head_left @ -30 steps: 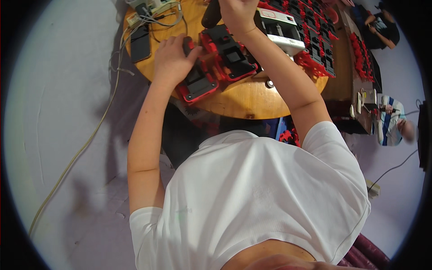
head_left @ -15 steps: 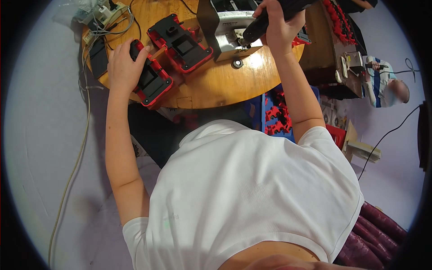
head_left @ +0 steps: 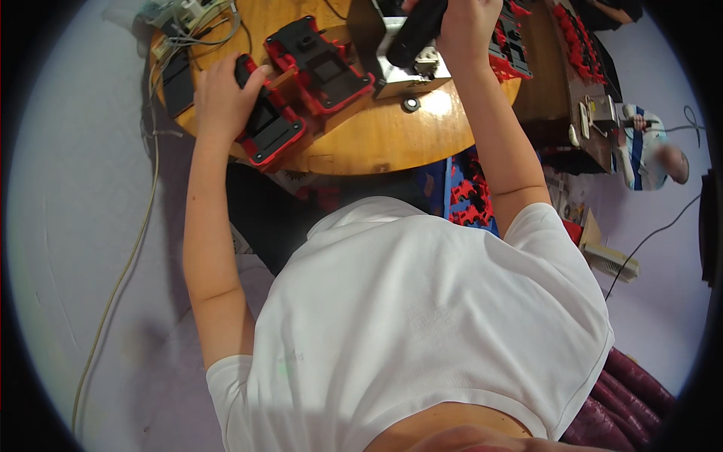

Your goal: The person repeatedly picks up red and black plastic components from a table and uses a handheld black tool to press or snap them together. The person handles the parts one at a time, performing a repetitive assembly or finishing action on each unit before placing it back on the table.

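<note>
My left hand (head_left: 226,98) is closed around the far left part of a red-and-black plastic housing (head_left: 275,138) on the wooden table, its thumb on the near side. Just right of that piece lies a similar red-and-black housing (head_left: 322,66), touched by neither hand. My right hand (head_left: 468,34) grips a black electric screwdriver (head_left: 418,34). The tool slants across the front of a metal box-like machine (head_left: 390,79), its lower end just left of a small metal mechanism (head_left: 428,66). Whether it touches the machine I cannot tell.
A small round dark part (head_left: 410,104) lies in front of the machine. Cables and plugs (head_left: 197,30) crowd the table's far left. Another red-and-black housing (head_left: 512,49) is beyond my right wrist. A blue crate (head_left: 458,192) holds red parts below the table edge. A co-worker (head_left: 655,151) sits far right.
The screwdriver has swung more upright and moved left, away from the machine's front mechanism. My left hand keeps its hold on the housing. The whole view has shifted slightly.
</note>
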{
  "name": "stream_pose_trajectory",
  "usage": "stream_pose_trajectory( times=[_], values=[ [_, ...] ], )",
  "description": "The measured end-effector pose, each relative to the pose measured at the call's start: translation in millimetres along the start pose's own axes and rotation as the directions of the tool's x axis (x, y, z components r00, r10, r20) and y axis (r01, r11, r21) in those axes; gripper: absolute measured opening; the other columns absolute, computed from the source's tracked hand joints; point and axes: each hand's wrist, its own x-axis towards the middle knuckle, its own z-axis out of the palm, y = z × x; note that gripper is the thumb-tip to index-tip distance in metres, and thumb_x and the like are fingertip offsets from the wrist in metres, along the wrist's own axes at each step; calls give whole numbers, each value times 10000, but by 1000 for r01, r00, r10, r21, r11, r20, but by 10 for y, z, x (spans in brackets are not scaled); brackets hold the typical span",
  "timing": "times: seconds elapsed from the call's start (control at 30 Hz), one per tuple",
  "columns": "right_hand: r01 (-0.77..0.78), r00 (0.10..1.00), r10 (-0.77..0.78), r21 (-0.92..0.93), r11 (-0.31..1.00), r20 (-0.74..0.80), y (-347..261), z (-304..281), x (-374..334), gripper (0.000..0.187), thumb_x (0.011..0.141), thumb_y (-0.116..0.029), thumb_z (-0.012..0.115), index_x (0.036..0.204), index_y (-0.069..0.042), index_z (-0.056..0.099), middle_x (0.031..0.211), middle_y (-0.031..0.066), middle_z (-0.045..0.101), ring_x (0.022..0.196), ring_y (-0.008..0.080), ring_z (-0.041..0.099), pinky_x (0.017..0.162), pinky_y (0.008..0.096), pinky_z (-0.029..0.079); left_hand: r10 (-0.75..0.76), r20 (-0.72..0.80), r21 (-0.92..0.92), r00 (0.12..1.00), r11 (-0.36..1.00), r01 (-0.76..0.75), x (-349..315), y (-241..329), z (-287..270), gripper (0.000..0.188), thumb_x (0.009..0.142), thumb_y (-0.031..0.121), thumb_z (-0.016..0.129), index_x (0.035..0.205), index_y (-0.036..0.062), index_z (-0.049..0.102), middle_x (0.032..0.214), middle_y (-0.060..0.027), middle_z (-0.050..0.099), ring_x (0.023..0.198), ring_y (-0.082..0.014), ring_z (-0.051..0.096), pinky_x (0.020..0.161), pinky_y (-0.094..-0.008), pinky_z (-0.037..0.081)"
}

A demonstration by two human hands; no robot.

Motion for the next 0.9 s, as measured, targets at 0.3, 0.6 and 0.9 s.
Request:
stream_pose_trajectory(
  times=[0.3, 0.6, 0.9],
  values=[
    [325, 933, -360, 370, 870, 26, 702, 1359, 197, 291, 948, -190, 692, 1064, -44, 469, 789, 39, 579, 588, 108, 553, 551, 277, 486, -25, 11, -57, 1000, 998, 25, -22, 56, -49, 583, 854, 498, 668, 1195, 27, 636, 1106, -150, 658, 1101, -354, 588, 933, -455, 472],
    [281, 919, -331, 233, 931, 215, 519, 994, 263, 394, 929, -326, 721, 1057, -40, 482, 791, 64, 586, 593, 133, 575, 539, 291, 499, -49, 22, -56, 999, 997, 51, -54, 98, -101, 614, 865, 508, 670, 1225, 13, 622, 1117, -141, 664, 1118, -347, 580, 928, -455, 471],
    [153, 987, -144, -163, 975, 65, 75, -252, -10, 332, 926, -243, 720, 1056, -13, 518, 794, 76, 606, 608, 160, 610, 559, 301, 514, -49, 31, -90, 998, 995, 51, -20, 69, -80, 578, 868, 484, 673, 1231, 37, 628, 1157, -168, 650, 1108, -365, 573, 955, -446, 443]
  ],
)
